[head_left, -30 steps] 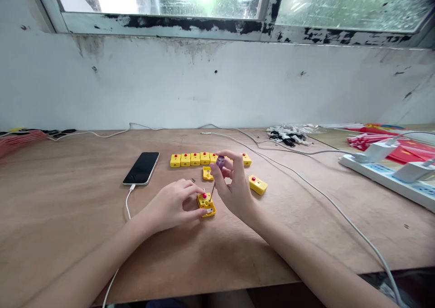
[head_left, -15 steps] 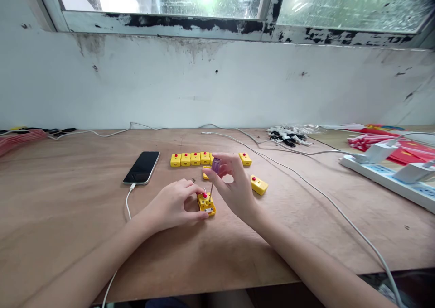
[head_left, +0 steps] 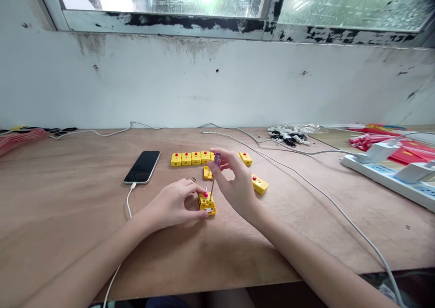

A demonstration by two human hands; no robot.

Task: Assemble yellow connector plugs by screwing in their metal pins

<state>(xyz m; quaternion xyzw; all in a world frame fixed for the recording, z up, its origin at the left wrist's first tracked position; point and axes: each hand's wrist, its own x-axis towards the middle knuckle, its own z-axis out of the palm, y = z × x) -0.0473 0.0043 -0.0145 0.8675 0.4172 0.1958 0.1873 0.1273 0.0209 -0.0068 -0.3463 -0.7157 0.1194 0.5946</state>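
Observation:
On the table lies a small yellow case (head_left: pixel 207 202) with a red knob and metal parts showing inside. My left hand (head_left: pixel 176 201) grips it, with the thumb at its near side and the index finger at its far side. A screwdriver (head_left: pixel 217 159) with a purple handle is pinched in my right hand (head_left: pixel 236 181). Its thin shaft slants down, and the tip meets the case. Just beyond lies a loose yellow piece (head_left: pixel 207 172), partly behind my right hand. Small metal bits (head_left: pixel 193 179), likely screws, lie beyond my left hand.
Several yellow cases (head_left: pixel 186 159) stand in a row, with another yellow case (head_left: pixel 260 184) right of my hand. A phone (head_left: pixel 142 167) on a white cable lies left. A power strip (head_left: pixel 390 181) sits right; black and white parts (head_left: pixel 290 135) lie at the back.
The screwdriver's handle has tipped slightly to the right and my right-hand fingers have shifted on it. More of the loose yellow piece shows. My left hand keeps its hold on the case.

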